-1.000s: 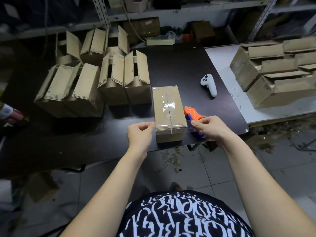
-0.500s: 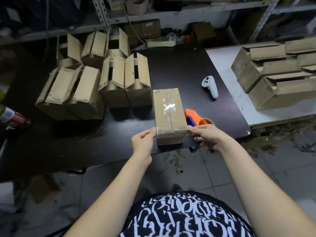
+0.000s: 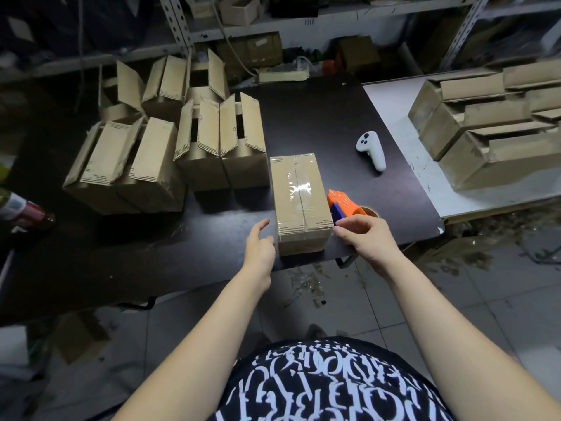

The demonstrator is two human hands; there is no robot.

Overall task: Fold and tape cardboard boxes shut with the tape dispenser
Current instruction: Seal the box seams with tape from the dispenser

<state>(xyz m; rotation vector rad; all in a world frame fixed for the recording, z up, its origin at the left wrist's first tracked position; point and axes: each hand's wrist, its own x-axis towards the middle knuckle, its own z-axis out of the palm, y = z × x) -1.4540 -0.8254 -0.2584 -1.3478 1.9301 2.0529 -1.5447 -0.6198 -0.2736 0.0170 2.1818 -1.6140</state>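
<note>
Fingers [image 3: 260, 227] of left hand [image 3: 258, 250] loosely spread and relaxed, gripping nothing. They point up and forward, just beside the near-left corner of the taped box [image 3: 299, 202]. Thumb is closest to the box wall; contact can't be confirmed. Left forearm comes in from bottom centre, wrist straight, palm turned toward the box.

Right hand [image 3: 368, 238] has its fingers [image 3: 344, 232] curled down over the near end of the tape dispenser [image 3: 343, 202], gripping it. The handle is hidden under the hand. Index fingertip reaches to the box's near-right top corner, touching or almost touching. Right forearm comes in from bottom right, wrist bent slightly inward, back of hand up.

Taped box stands on the black desk [image 3: 318, 117] at the near edge, long side running away from the person. Flaps are closed, with clear tape along the top seam and over both ends. Dispenser has an orange body with a blue part and lies on the desk just right of the box. Its tape roll peeks out behind the right hand.

Open-flap boxes [image 3: 212, 147] are grouped on the desk to the left and behind, the nearest one touching the taped box's far-left side. White controller [image 3: 372, 150] lies on the desk right of the box, well apart. More boxes [image 3: 485, 132] lie stacked on the white desk [image 3: 391, 117] to the right. Bottle [image 3: 24, 212] at far left edge.
</note>
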